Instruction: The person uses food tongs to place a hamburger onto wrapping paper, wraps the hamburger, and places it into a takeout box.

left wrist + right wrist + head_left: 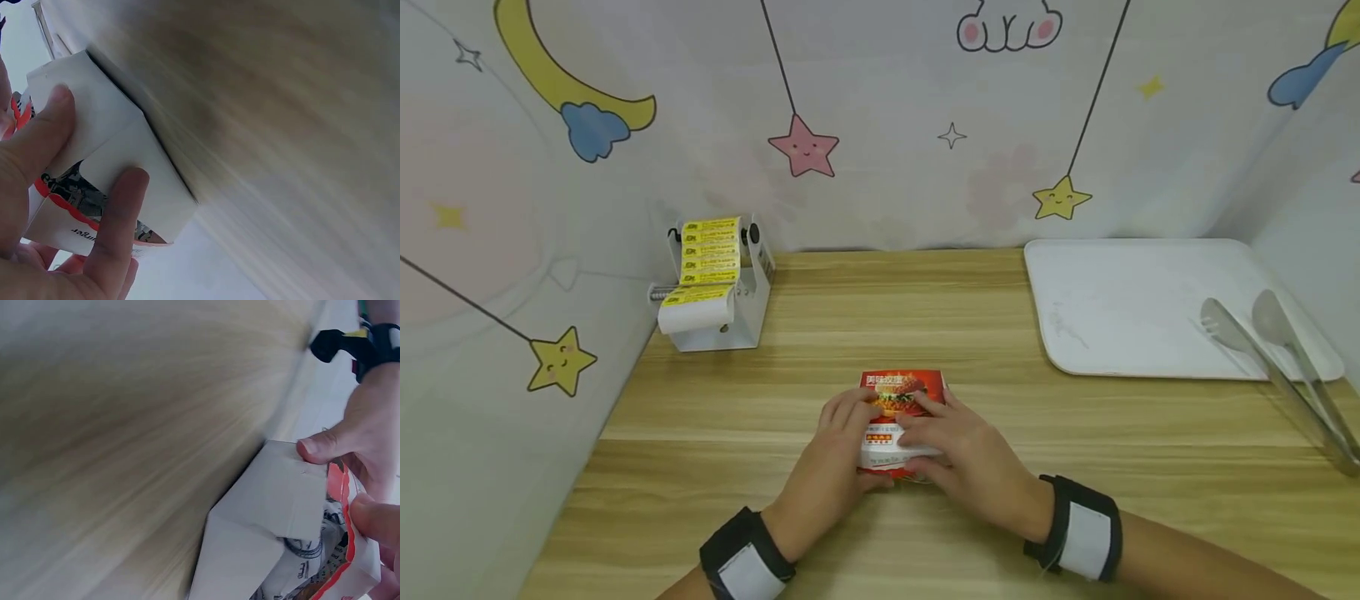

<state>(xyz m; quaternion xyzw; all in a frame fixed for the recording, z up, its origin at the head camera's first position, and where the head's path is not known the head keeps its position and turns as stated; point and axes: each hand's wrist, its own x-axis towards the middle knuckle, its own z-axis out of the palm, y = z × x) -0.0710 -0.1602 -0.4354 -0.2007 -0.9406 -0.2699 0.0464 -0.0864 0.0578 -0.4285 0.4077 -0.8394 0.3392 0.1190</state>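
Observation:
A small red and white burger box (882, 458), with a burger picture on its lid, rests on the wooden table between both hands. From the left, my left hand (827, 458) holds it, fingers over the lid and thumb low at the front. My right hand (973, 454) grips the opposite side, fingers spread across the lid, thumb near the front edge. White cardboard walls of the burger box (103, 125) appear close up in the left wrist view. Through a gap under the lid, the right wrist view shows printed wrapping paper (306, 569); what it wraps is mostly hidden.
A white label dispenser (722, 325) with a roll of yellow labels (709, 254) stands at the back left. At the back right lies a white tray (1120, 308), with metal tongs (1292, 367) resting across its front edge. Patterned fabric walls (887, 75) border the table.

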